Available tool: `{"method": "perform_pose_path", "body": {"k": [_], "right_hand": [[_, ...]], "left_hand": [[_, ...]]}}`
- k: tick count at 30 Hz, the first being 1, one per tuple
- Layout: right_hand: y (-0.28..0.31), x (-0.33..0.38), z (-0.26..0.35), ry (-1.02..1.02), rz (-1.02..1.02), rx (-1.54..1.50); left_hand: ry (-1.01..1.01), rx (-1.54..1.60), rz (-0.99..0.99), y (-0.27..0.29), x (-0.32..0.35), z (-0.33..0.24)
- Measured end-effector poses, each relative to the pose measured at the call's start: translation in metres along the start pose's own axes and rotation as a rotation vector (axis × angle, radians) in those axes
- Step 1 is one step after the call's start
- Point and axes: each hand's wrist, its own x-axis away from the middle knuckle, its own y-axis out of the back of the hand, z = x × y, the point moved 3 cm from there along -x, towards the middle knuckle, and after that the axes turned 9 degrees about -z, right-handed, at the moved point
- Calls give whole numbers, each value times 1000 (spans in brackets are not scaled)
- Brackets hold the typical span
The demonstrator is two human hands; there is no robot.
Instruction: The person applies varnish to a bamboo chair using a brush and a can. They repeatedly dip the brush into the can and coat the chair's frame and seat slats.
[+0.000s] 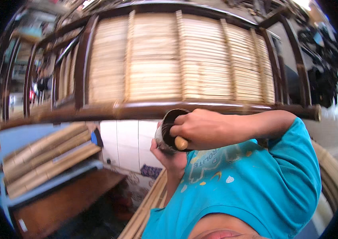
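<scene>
My left hand (170, 157) holds a dark, round, open-mouthed container (164, 137) from below and the side, in front of my chest. The container is tilted, its dark inside partly in view. Closed fingers of my right hand (201, 127) reach into its mouth. From under that hand pokes the rounded end of a light wooden handle (181, 143); the tool's other end is hidden in the container. Just beyond both hands runs the dark brown front pole of a bamboo frame (149, 110), with pale slats (155, 59) laid across it.
Lengths of split bamboo (53, 159) lie stacked on a blue surface at the left, above a brown wooden panel (73, 195). More long bamboo strips (145, 207) stand near my left side. Dark clutter (324, 59) fills the far right. White tiles (127, 139) show below the pole.
</scene>
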Motion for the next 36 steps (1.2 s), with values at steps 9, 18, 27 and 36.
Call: {"method": "perform_pose_path", "body": {"k": [9,18,27,36], "right_hand": [[87,121,-43,60,-624,-617],[44,211,-144,-198,-1063,-1681],[31,236,-363,-588,-1599,-1494],[114,147,-525,-632,-1597,-1074]], "left_hand": [[45,-217,53,-52,-5,49],[340,-44,306,-94,-32,82],[425,-69,199,-141,-45,92],[400,-122,170,-166,-23,108]]}}
